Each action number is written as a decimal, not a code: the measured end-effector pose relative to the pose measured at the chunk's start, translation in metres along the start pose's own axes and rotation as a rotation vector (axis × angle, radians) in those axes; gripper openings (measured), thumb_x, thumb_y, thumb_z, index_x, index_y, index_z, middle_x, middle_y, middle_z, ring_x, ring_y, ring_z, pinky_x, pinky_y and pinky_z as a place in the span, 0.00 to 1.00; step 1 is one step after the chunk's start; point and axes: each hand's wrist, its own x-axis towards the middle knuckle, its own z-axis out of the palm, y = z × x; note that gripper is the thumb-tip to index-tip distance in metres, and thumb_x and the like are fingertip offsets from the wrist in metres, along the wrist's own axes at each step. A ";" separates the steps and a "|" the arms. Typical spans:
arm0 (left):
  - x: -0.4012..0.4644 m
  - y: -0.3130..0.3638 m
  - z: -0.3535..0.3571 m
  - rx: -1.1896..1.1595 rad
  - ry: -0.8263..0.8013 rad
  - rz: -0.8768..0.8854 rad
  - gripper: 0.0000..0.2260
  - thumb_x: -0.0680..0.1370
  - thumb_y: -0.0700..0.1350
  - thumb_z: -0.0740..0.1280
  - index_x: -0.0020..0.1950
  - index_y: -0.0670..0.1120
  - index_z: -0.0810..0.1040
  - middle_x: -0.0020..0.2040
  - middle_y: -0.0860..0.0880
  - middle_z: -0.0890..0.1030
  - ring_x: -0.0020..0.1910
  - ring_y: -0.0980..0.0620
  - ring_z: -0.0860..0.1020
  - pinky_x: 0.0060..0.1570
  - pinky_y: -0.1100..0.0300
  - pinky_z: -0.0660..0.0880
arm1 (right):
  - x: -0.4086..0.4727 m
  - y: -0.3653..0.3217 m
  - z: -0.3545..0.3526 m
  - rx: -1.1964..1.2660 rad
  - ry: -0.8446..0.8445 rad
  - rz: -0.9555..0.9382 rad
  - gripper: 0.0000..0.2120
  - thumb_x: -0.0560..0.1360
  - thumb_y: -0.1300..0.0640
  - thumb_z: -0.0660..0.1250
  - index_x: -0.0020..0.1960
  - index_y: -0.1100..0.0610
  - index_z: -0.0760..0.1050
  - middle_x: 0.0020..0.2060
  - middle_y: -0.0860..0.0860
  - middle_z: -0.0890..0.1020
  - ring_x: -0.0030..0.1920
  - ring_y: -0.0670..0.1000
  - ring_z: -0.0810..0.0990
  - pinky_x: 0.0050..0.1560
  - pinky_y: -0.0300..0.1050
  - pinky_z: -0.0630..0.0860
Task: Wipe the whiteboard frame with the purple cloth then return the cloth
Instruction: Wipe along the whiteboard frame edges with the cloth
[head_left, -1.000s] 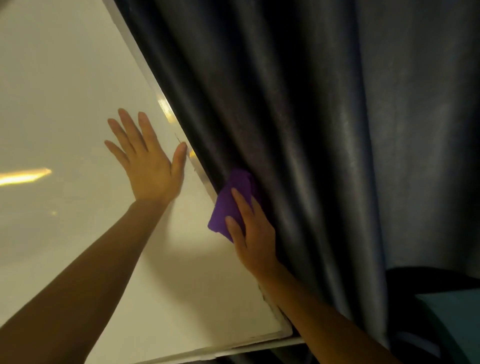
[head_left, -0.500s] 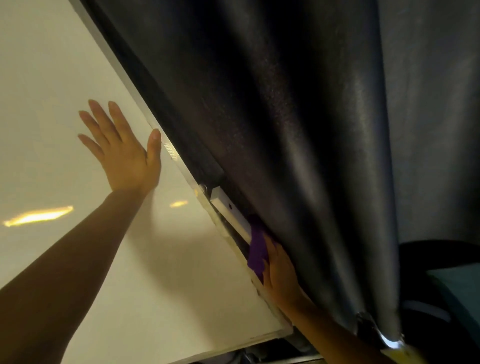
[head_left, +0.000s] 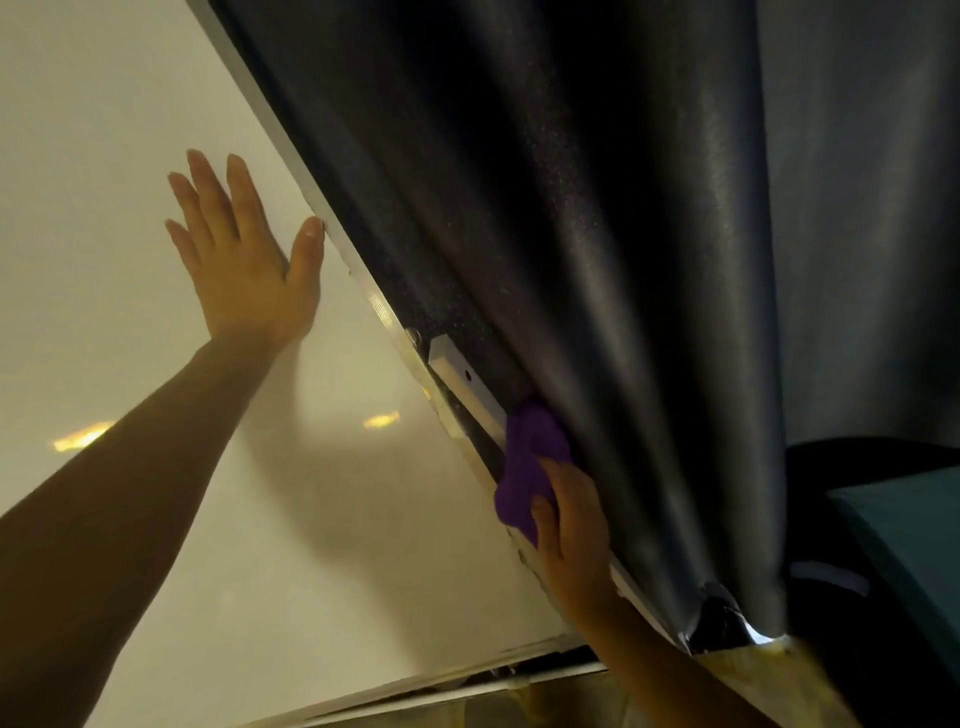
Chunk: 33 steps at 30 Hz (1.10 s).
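Observation:
The white whiteboard (head_left: 156, 104) fills the left of the view, tilted. Its silver frame (head_left: 382, 306) runs diagonally from top left to bottom right. My left hand (head_left: 244, 260) lies flat and open on the board, thumb touching the frame. My right hand (head_left: 571, 525) presses the bunched purple cloth (head_left: 527, 462) against the right side of the frame, low down, beside a silver bracket (head_left: 465, 382). The fingers behind the cloth are partly hidden by the curtain.
A dark grey curtain (head_left: 597, 234) hangs right against the frame and drapes over my right hand. The board's bottom rail (head_left: 467, 680) runs along the lower edge. A teal surface (head_left: 914, 530) sits at far right above a dark object.
My right hand slid the purple cloth down the frame, from mid-height to beside the bracket. The view shifted; my left hand stayed flat on the board.

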 end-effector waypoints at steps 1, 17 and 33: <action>0.000 0.000 -0.002 -0.014 -0.020 0.004 0.40 0.82 0.69 0.50 0.86 0.45 0.47 0.86 0.39 0.47 0.85 0.36 0.45 0.83 0.36 0.45 | -0.005 -0.009 0.002 -0.001 0.024 -0.023 0.17 0.82 0.46 0.56 0.69 0.36 0.63 0.57 0.32 0.73 0.61 0.30 0.69 0.53 0.22 0.66; -0.054 -0.015 -0.033 -0.054 -0.244 0.070 0.42 0.80 0.73 0.51 0.85 0.49 0.42 0.86 0.44 0.40 0.85 0.38 0.40 0.82 0.33 0.44 | -0.055 -0.015 -0.005 0.017 0.173 0.024 0.22 0.82 0.44 0.55 0.66 0.56 0.75 0.50 0.52 0.83 0.51 0.51 0.82 0.50 0.27 0.72; -0.050 -0.009 0.001 -0.057 -0.178 0.042 0.45 0.78 0.76 0.46 0.84 0.50 0.38 0.86 0.44 0.42 0.85 0.36 0.42 0.81 0.30 0.45 | 0.013 0.014 0.005 -0.167 -0.137 0.228 0.27 0.81 0.43 0.58 0.75 0.56 0.66 0.68 0.55 0.75 0.67 0.56 0.75 0.65 0.47 0.72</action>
